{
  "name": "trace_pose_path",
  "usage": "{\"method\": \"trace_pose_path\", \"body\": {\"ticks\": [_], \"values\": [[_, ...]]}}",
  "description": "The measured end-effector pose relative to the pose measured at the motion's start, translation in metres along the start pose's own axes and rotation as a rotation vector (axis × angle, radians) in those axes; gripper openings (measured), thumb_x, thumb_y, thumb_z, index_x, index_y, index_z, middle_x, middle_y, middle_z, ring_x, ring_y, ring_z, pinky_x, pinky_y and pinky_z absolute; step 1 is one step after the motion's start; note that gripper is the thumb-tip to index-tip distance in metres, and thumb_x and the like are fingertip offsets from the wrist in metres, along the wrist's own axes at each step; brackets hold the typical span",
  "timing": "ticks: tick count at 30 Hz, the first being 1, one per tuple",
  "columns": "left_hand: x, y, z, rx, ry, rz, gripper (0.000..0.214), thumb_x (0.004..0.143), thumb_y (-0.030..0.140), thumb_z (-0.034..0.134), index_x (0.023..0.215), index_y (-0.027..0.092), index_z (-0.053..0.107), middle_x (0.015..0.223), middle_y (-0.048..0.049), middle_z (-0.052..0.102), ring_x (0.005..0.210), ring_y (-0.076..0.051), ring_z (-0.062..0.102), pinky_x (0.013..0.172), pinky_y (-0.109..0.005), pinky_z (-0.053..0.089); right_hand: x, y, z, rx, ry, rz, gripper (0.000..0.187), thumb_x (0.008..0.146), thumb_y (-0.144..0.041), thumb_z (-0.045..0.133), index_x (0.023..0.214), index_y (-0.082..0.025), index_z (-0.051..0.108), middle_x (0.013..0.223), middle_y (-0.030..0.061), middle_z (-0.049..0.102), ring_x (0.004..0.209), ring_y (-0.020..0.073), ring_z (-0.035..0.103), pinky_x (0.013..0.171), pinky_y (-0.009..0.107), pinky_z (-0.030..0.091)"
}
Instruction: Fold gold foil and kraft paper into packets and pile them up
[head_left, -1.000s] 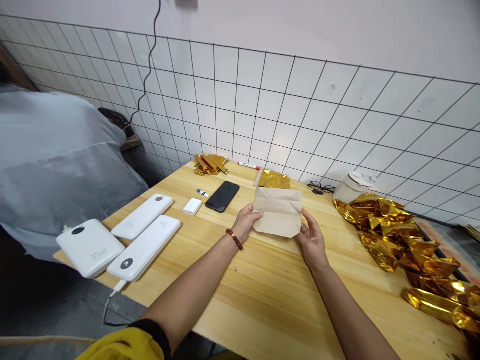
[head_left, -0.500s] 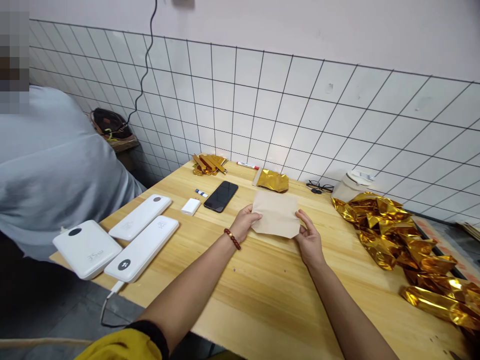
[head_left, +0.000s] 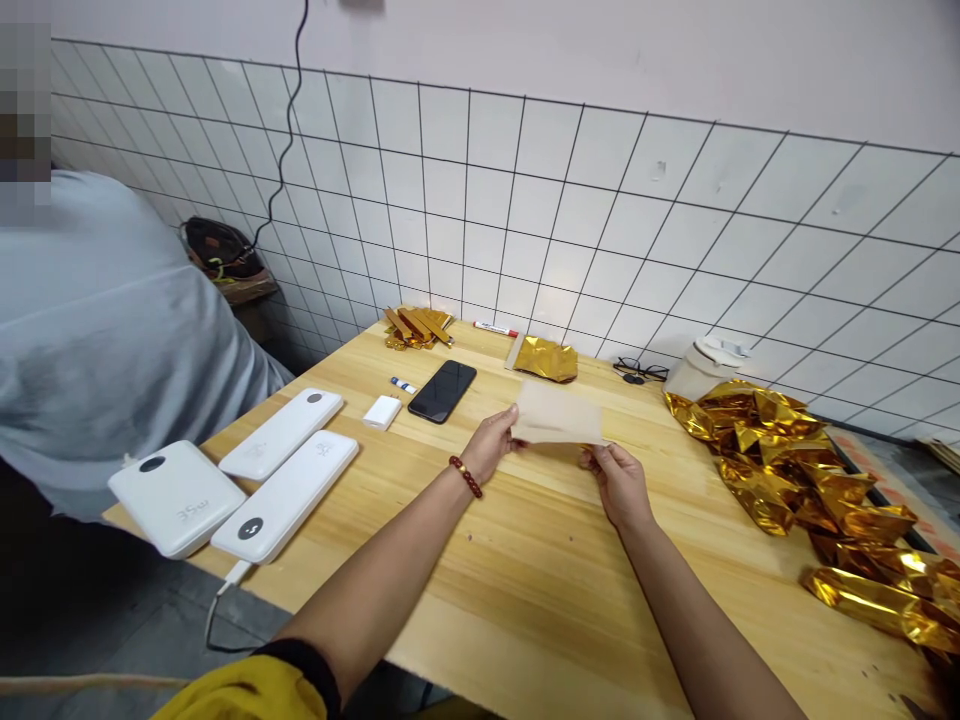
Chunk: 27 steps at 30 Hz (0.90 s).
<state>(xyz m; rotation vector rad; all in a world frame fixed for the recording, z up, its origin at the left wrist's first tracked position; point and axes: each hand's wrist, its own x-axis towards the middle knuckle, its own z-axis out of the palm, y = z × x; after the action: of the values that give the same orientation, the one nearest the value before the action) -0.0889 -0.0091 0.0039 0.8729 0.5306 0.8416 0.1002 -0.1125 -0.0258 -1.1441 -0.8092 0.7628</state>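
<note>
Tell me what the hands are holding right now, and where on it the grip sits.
A tan paper sheet: left hand pinches its left edge, right hand its lower right corner.

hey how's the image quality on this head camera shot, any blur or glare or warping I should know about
Head view: the brown paper sheet between the left hand and right hand is smeared by motion blur; the gold foil pile throws bright glare; the wall's grid lines bow from wide-angle distortion; the white power banks and black phone are sharp; lighting is even, shadows soft.
</note>
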Motion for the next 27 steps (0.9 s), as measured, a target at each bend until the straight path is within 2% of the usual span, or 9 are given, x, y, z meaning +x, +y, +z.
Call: {"method": "trace_pose_path", "body": {"ticks": [3,7,9,11,14,17,20,23,27], "values": [[-0.0005,0.0007,0.0002,-0.027,-0.051,-0.001,0.064,0.066,0.069,0.065,0.095,0.011,0.067,0.089,-0.0113,0.07,0.065,-0.014,0.062,0.058,-0.025,0.045,0.0006,0.0011,0.0009,-0.025,0.046,0.023,0.032,0.071,-0.048,0.075,0.066,-0.018,0.065,0.06,0.0001,0.062,0.058,0.0118,0.053,0.061,0.026,0.045],[-0.0021,-0.0016,0.0018,0.035,-0.084,0.036,0.054,0.057,0.048,0.083,0.096,0.013,0.067,0.087,-0.0067,0.069,0.071,-0.013,0.064,0.065,-0.024,0.046,0.0003,0.0008,0.0024,-0.035,0.046,0.011,0.032,0.073,-0.048,0.074,0.067,-0.018,0.064,0.058,-0.0013,0.059,0.056,0.0105,0.051,0.059,0.024,0.044],[-0.0012,-0.0041,0.0019,0.053,-0.04,0.042,0.046,0.056,0.038,0.086,0.09,0.012,0.068,0.08,-0.0042,0.068,0.067,-0.012,0.062,0.065,-0.023,0.046,-0.0003,0.0005,0.0026,-0.043,0.032,0.013,0.031,0.073,-0.047,0.074,0.066,-0.018,0.064,0.057,-0.0016,0.059,0.056,0.0102,0.051,0.059,0.024,0.044],[0.0005,-0.0062,0.0015,0.033,0.022,0.048,0.04,0.058,0.038,0.085,0.082,0.011,0.068,0.074,-0.0036,0.067,0.063,-0.011,0.061,0.063,-0.024,0.046,-0.0009,-0.0003,0.0032,-0.045,0.02,0.017,0.029,0.072,-0.045,0.075,0.067,-0.018,0.066,0.057,-0.002,0.059,0.055,0.0096,0.051,0.058,0.023,0.044],[0.0021,-0.0064,0.0007,-0.009,0.065,0.042,0.037,0.059,0.036,0.083,0.08,0.01,0.069,0.076,-0.0058,0.068,0.065,-0.012,0.062,0.063,-0.026,0.049,-0.0018,-0.0023,0.0054,-0.016,0.017,0.016,0.026,0.069,-0.041,0.078,0.085,-0.021,0.071,0.068,-0.0015,0.065,0.058,0.0104,0.054,0.056,0.023,0.045],[0.0019,-0.004,0.0003,-0.036,0.068,0.018,0.037,0.059,0.032,0.083,0.084,0.009,0.07,0.081,-0.0081,0.07,0.068,-0.015,0.064,0.063,-0.027,0.051,-0.0025,-0.0038,0.0071,-0.01,0.006,-0.012,0.039,0.069,-0.04,0.077,0.105,-0.025,0.07,0.089,0.0018,0.072,0.07,0.015,0.061,0.056,0.026,0.048],[0.002,-0.0018,-0.0009,-0.089,0.102,0.017,0.036,0.061,0.031,0.083,0.085,0.009,0.069,0.08,-0.0081,0.07,0.066,-0.015,0.064,0.062,-0.027,0.052,-0.0038,-0.0043,0.0063,-0.098,-0.064,-0.063,0.033,0.073,-0.039,0.074,0.104,-0.027,0.073,0.107,0.0038,0.072,0.092,0.0208,0.065,0.073,0.032,0.053],[0.0033,-0.0005,-0.0026,-0.173,0.126,0.028,0.034,0.062,0.03,0.082,0.084,0.009,0.068,0.079,-0.0079,0.071,0.067,-0.015,0.065,0.064,-0.027,0.053,-0.0054,-0.0046,0.0045,-0.226,-0.163,-0.127,0.022,0.077,-0.037,0.07,0.096,-0.028,0.076,0.11,0.0039,0.072,0.105,0.0232,0.063,0.094,0.039,0.047],[0.0056,-0.0003,-0.0043,-0.239,0.12,0.022,0.031,0.07,0.032,0.077,0.089,0.01,0.067,0.082,-0.0092,0.071,0.071,-0.016,0.066,0.066,-0.028,0.053,-0.007,-0.0052,0.0045,-0.359,-0.246,-0.201,0.022,0.081,-0.037,0.065,0.099,-0.029,0.076,0.106,0.0051,0.072,0.104,0.0234,0.064,0.095,0.04,0.046]]}}
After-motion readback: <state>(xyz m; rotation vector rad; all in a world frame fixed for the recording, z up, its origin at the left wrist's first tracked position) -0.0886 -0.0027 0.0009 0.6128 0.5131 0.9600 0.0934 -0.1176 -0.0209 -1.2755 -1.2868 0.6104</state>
